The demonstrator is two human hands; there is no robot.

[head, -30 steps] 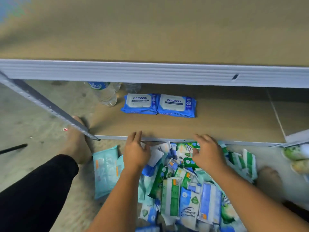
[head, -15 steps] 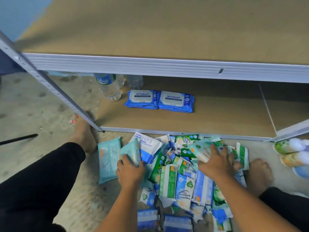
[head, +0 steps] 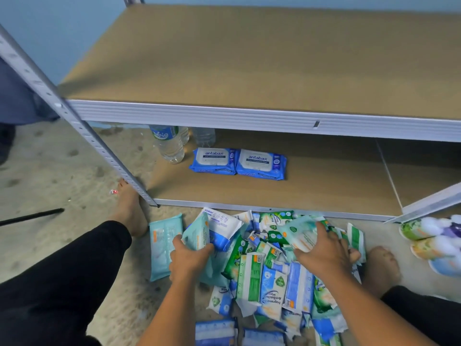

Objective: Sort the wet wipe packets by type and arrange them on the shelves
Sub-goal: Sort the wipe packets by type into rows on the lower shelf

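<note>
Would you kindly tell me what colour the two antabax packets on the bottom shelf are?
The antabax packets are blue with white lids; head view.

A clear plastic water bottle with a blue label (head: 170, 146) stands upright just beside a smaller clear bottle (head: 204, 136), ahead of me. To my left, a thin black rod (head: 31, 216) and a small red-and-white scrap (head: 113, 192) lie apart on the stained grey concrete floor (head: 50, 171), below a pale blue wall (head: 62, 33).
</note>
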